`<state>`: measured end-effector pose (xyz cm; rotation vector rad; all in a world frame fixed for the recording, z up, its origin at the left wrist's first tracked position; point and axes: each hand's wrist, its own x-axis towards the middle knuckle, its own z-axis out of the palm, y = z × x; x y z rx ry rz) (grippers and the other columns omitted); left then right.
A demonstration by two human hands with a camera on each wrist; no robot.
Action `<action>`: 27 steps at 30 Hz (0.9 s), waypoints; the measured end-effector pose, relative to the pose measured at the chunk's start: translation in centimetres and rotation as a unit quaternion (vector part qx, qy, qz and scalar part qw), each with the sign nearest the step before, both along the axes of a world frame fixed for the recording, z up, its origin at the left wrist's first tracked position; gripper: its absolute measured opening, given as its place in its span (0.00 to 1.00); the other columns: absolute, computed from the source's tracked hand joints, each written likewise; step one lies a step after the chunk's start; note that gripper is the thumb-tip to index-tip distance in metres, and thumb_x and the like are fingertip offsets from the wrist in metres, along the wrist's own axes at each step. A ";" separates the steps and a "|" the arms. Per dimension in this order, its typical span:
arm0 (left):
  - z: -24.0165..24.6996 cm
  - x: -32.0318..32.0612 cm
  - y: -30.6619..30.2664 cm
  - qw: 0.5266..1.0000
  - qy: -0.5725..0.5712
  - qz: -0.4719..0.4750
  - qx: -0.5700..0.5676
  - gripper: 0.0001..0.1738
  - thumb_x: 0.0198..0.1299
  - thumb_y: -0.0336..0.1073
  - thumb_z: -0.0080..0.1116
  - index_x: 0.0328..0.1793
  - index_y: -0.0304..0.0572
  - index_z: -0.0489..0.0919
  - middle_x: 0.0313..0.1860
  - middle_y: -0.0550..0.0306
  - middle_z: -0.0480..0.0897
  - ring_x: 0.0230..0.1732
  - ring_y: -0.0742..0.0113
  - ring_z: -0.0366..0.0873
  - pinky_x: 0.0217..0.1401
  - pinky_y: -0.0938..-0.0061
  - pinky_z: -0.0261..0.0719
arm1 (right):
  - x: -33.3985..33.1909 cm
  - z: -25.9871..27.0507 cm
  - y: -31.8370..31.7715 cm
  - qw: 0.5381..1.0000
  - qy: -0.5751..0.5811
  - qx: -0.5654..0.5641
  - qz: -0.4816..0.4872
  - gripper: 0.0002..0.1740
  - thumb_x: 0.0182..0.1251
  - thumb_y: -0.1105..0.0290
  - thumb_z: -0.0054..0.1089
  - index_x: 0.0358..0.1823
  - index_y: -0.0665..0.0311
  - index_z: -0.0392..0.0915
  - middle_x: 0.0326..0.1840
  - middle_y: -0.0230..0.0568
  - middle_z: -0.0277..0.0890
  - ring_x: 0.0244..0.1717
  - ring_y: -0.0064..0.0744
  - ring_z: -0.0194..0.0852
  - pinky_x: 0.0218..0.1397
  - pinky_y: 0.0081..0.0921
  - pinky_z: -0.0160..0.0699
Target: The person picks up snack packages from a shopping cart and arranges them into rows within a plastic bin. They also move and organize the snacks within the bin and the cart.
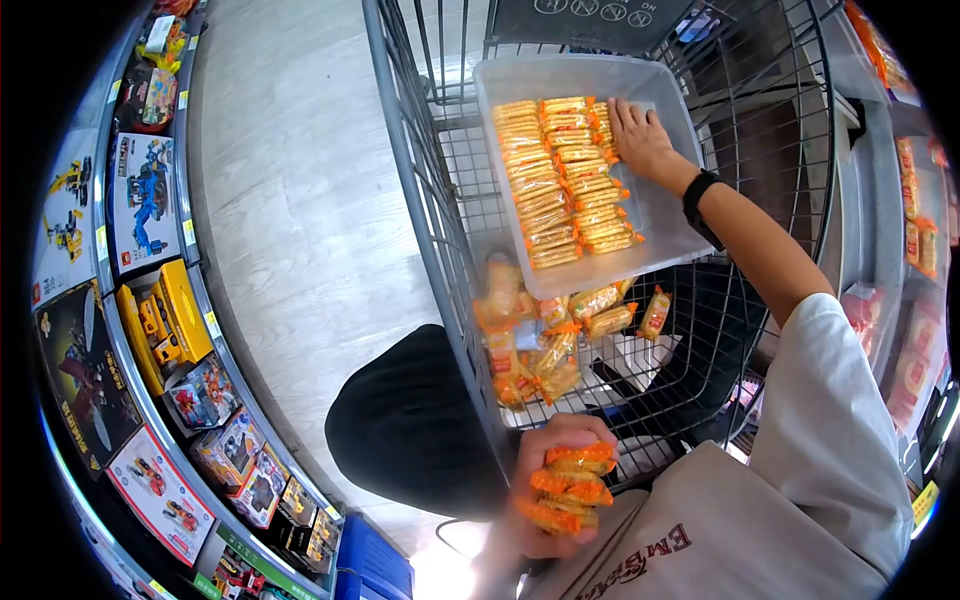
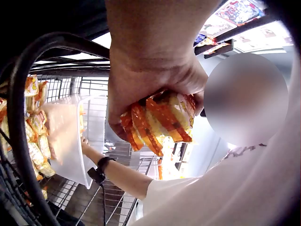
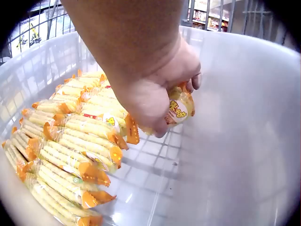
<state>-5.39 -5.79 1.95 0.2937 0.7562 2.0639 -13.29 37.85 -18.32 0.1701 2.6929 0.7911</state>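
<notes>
- My shirt (image 1: 690,545): red letters "EM", upside down from here; the line beneath is too warped to read.
- Dark sign (image 1: 590,15) up top: round icons, then "NO".
- Packet (image 3: 178,109): yellow print, blurred, unreadable.

We see our right hand (image 3: 150,89) from above the wrist, its fingers (image 3: 196,81) curled round a single cracker packet (image 3: 178,109) with a yellow and red label, held low inside a clear plastic bin (image 3: 244,141). To the left of it, rows of cracker packets (image 3: 70,146) with orange ends lie side by side on the bin's floor, the nearest just beside the hand. Past the bin's far wall we make out grey wire bars (image 3: 225,14).
</notes>
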 end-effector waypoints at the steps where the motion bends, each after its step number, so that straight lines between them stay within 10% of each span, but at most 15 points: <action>1: 0.1 0.0 0.0 1.000 -0.010 -0.003 -0.004 0.44 0.46 0.34 0.73 0.68 0.42 0.60 0.60 0.37 0.65 0.60 0.55 0.68 0.62 0.61 0.70 | -0.3 1.0 -0.8 1.000 0.004 -0.014 -0.007 0.35 0.65 0.66 0.51 0.73 0.73 0.58 0.71 0.47 0.60 0.66 0.42 0.61 0.62 0.37 0.64; 4: -0.2 0.2 -0.2 1.000 -0.020 -0.003 -0.010 0.45 0.45 0.35 0.73 0.68 0.42 0.60 0.60 0.38 0.65 0.59 0.56 0.69 0.62 0.61 0.70 | -1.1 5.3 -3.4 0.999 0.001 -0.007 -0.054 0.35 0.57 0.67 0.63 0.67 0.68 0.65 0.65 0.48 0.66 0.66 0.46 0.66 0.59 0.42 0.72; 10: 0.0 0.0 0.0 0.999 -0.034 0.004 -0.001 0.45 0.46 0.36 0.73 0.68 0.42 0.59 0.59 0.38 0.66 0.56 0.58 0.70 0.61 0.62 0.70 | 0.6 4.5 0.4 0.977 0.035 -0.194 -0.088 0.15 0.59 0.75 0.58 0.48 0.65 0.74 0.52 0.54 0.76 0.48 0.55 0.82 0.51 0.44 0.82; 27: 0.4 0.1 0.2 0.999 -0.019 0.018 -0.020 0.44 0.47 0.36 0.71 0.69 0.41 0.58 0.60 0.40 0.66 0.57 0.59 0.70 0.62 0.62 0.71 | 0.8 4.0 -0.9 0.978 0.095 -0.182 -0.034 0.12 0.57 0.70 0.65 0.40 0.65 0.75 0.44 0.49 0.79 0.48 0.54 0.80 0.49 0.48 0.78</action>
